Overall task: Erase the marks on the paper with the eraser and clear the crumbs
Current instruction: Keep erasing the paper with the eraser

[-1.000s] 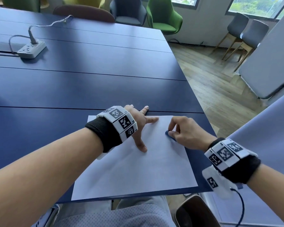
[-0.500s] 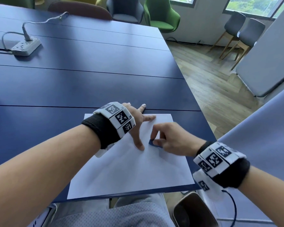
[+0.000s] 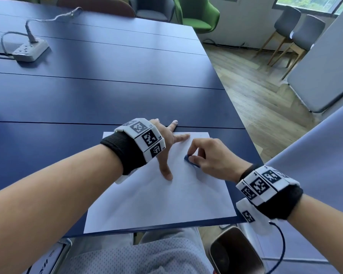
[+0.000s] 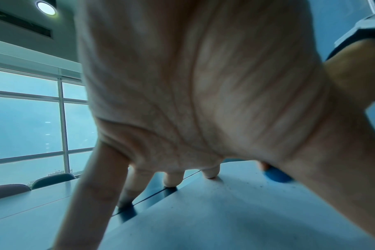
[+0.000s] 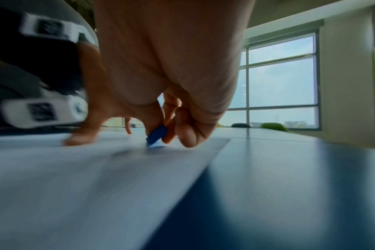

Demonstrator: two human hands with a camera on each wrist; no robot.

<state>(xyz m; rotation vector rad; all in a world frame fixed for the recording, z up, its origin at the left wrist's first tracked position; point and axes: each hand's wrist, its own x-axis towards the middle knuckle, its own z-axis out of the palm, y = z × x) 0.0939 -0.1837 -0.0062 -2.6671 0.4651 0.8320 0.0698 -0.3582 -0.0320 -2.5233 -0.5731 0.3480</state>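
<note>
A white sheet of paper lies on the dark blue table near its front edge. My left hand presses it flat with fingers spread, thumb toward me and fingertips at the sheet's far edge. My right hand pinches a small blue eraser between thumb and fingers, its lower edge on the paper just right of the left hand. The eraser shows tilted against the sheet in the right wrist view, and blue beyond the left palm. Fine dark crumbs speckle the paper. I see no marks.
A white power strip with its cable sits far left on the table. Green, grey and brown chairs stand past the far edge. The table's right edge drops to wooden floor. A brown chair back is beside my right knee.
The right hand with the eraser slid left toward the left thumb, then moved back right and a little farther up the sheet. The left hand stayed pressing the paper.
</note>
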